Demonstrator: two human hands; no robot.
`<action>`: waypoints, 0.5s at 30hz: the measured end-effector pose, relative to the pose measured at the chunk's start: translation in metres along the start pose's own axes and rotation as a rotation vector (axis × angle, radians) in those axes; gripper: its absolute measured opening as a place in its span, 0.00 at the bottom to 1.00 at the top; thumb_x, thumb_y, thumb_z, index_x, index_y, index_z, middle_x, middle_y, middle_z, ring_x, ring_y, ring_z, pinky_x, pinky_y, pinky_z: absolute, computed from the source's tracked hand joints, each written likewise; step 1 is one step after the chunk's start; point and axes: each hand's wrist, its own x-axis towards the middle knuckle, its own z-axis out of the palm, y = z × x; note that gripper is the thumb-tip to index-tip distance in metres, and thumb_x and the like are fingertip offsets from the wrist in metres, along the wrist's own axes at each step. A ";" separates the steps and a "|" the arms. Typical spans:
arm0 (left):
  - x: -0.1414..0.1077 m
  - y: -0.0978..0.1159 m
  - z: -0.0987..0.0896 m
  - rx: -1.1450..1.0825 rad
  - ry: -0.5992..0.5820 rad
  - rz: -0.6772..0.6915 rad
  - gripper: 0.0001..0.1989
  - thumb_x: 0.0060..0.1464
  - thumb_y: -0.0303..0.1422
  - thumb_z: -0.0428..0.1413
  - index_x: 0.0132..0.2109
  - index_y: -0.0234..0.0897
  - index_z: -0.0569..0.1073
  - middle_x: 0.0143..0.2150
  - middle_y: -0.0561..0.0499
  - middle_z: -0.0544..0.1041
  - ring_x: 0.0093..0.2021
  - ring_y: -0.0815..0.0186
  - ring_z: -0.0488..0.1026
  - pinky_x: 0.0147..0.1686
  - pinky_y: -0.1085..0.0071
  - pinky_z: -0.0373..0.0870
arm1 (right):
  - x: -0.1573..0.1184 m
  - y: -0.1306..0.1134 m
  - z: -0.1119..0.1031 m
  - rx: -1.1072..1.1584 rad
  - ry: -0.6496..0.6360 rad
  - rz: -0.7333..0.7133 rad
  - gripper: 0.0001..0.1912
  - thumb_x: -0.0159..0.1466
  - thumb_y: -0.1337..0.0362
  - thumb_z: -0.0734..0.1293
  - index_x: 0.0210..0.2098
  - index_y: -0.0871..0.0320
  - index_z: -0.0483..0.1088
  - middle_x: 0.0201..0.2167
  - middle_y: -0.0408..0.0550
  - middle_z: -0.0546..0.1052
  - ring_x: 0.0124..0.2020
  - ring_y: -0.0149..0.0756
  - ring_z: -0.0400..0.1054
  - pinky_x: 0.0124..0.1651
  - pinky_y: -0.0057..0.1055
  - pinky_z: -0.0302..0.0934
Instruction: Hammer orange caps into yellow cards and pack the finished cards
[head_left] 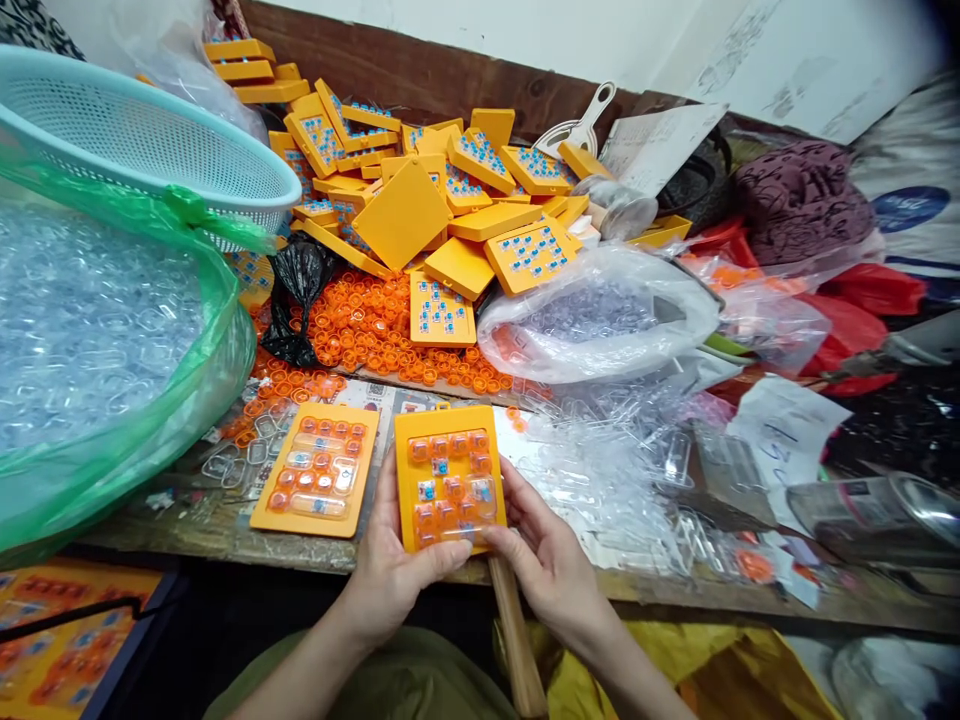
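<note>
My left hand [397,565] grips the left edge of a yellow plastic button panel [448,430], its thumb lying along the lower edge. My right hand [553,565] grips the same panel from the right, thumb pressed at the lower right corner. Orange and clear caps cover most of the panel's face; a couple of spots show blue pieces. Below the right thumb a wooden handle [517,645] slopes down towards my lap; its far end is hidden behind the panel. To the left, a second yellow panel [266,515] lies on the bench, fitted with orange and clear caps.
Yellow panels [405,215] are heaped at the back, above loose orange rings [375,325]. A green bag [217,350] of clear caps and a blue basket [187,165] stand left. Right are a white bag [510,350] of clear pieces, scattered clear caps [622,480] and a jar [870,510].
</note>
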 end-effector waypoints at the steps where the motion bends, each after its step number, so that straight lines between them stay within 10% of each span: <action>1: 0.000 0.000 0.000 0.001 0.010 0.003 0.55 0.38 0.27 0.67 0.67 0.45 0.44 0.53 0.42 0.74 0.49 0.50 0.74 0.49 0.56 0.71 | 0.000 0.001 0.002 -0.003 0.006 -0.006 0.32 0.63 0.55 0.64 0.64 0.53 0.56 0.63 0.51 0.62 0.61 0.44 0.60 0.61 0.43 0.56; 10: 0.002 0.000 0.005 -0.049 0.036 -0.008 0.53 0.39 0.28 0.67 0.66 0.44 0.45 0.54 0.42 0.74 0.51 0.51 0.73 0.50 0.59 0.70 | 0.025 -0.020 -0.023 -0.281 -0.106 -0.044 0.32 0.59 0.55 0.67 0.62 0.53 0.60 0.46 0.52 0.76 0.37 0.40 0.73 0.40 0.40 0.71; 15: 0.004 0.001 0.005 -0.034 0.049 -0.015 0.49 0.39 0.27 0.66 0.65 0.43 0.49 0.57 0.43 0.70 0.53 0.54 0.71 0.53 0.60 0.68 | 0.090 -0.102 0.011 -0.530 0.075 -0.653 0.24 0.58 0.60 0.70 0.53 0.59 0.68 0.53 0.53 0.71 0.50 0.39 0.68 0.54 0.41 0.64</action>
